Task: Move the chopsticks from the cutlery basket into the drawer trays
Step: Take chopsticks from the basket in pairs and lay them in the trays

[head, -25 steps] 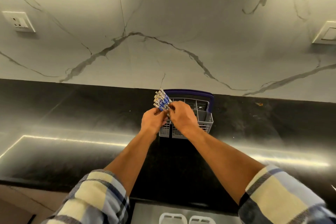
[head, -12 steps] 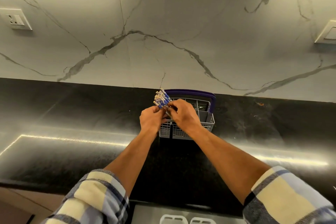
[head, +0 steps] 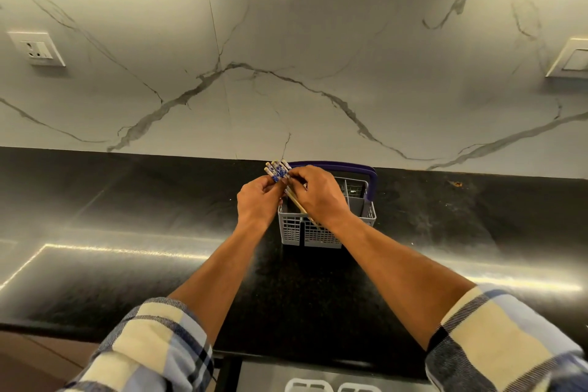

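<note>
Over the black stone countertop, both forearms reach forward from rolled plaid sleeves and meet above the left end of the grey cutlery basket. The left hand is curled round a bundle of chopsticks, whose blue-and-white patterned tops fan out above its fingers. The right hand arches over the basket with its fingertips closed on the same bundle; 1 plain wooden shaft slants down from under it into the left compartment. The basket stands upright near the marble backsplash, its purple handle rising at the far side. Bare counter spreads to the left, the right and the near edge. Below that edge, 2 white trays show at the frame's bottom.
</note>
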Motion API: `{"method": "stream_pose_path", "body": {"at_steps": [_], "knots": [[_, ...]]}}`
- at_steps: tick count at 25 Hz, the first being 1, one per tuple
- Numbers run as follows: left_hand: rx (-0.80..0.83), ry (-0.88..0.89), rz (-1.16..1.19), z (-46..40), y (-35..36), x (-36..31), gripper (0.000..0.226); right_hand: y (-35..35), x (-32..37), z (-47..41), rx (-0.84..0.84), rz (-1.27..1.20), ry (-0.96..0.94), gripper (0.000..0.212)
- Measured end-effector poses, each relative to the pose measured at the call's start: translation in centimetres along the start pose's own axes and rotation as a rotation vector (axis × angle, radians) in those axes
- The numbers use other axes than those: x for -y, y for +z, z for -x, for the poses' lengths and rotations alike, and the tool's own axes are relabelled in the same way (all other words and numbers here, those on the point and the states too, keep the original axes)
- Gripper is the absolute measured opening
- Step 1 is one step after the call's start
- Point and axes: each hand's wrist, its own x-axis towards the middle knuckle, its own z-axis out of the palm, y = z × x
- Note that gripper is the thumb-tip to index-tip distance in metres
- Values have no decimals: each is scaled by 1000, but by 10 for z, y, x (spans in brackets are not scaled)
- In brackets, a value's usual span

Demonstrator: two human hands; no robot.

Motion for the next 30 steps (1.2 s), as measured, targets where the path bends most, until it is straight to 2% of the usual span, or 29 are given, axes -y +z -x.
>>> {"method": "stream_pose_path", "body": {"at_steps": [9,16,23,30], "knots": [[0,128,-41,-7,-12,-29,6,-20,17,-14,-20,-136,40,22],[45,161,45,-14,-22,-58,17,-38,34,-24,-97,-226,65,22],[90,138,75,-14,-23,-62,6,-41,32,-24,8,-172,123,23],[118,145,77,-20,-24,-72,9,-47,37,-29,-19,-141,118,23]]}}
